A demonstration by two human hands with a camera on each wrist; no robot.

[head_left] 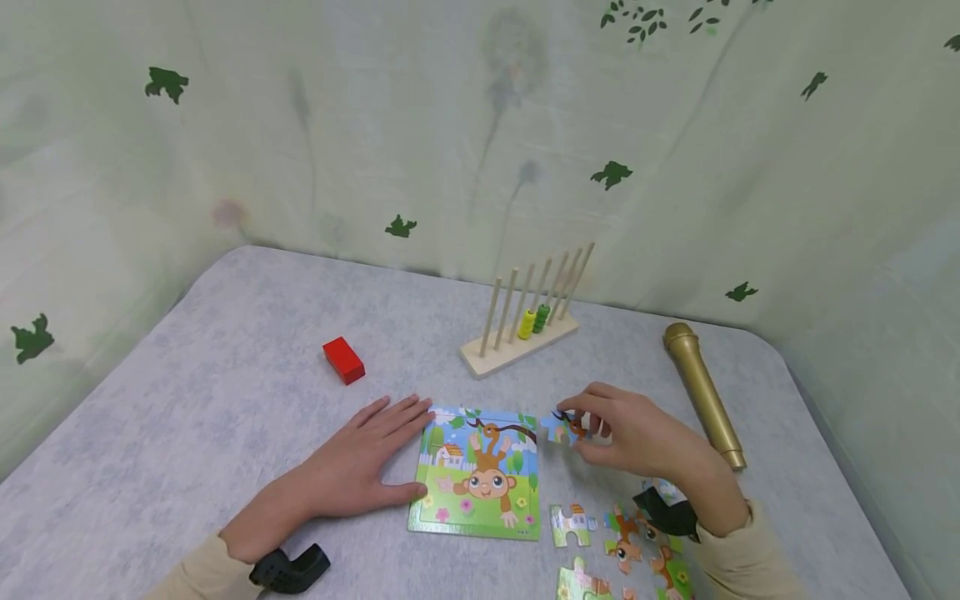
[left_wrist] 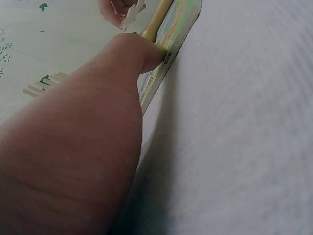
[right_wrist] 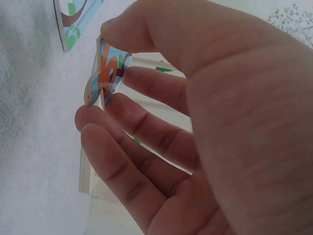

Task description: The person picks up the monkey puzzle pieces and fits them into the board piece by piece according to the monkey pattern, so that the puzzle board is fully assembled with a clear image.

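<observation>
A square puzzle board (head_left: 474,518) printed with a monkey hanging upside down lies at the middle front of the table. My left hand (head_left: 363,467) lies palm down with fingers spread, its fingertips and thumb touching the board's left edge. Just off the board's upper right side, my right hand (head_left: 637,429) pinches a puzzle piece (right_wrist: 108,73) between thumb and fingers. Blue, with an orange and brown pattern, this piece is tilted in the right wrist view. Several loose puzzle pieces (head_left: 570,527) lie below the right hand, some partly hidden by the wrist.
Behind the board stands a wooden peg rack (head_left: 487,360) with yellow beads (head_left: 527,324) and green beads (head_left: 542,318). A red block (head_left: 344,360) sits to the left. A gold cylindrical stick (head_left: 705,396) lies at the right. A patterned curtain (head_left: 450,125) hangs behind the table.
</observation>
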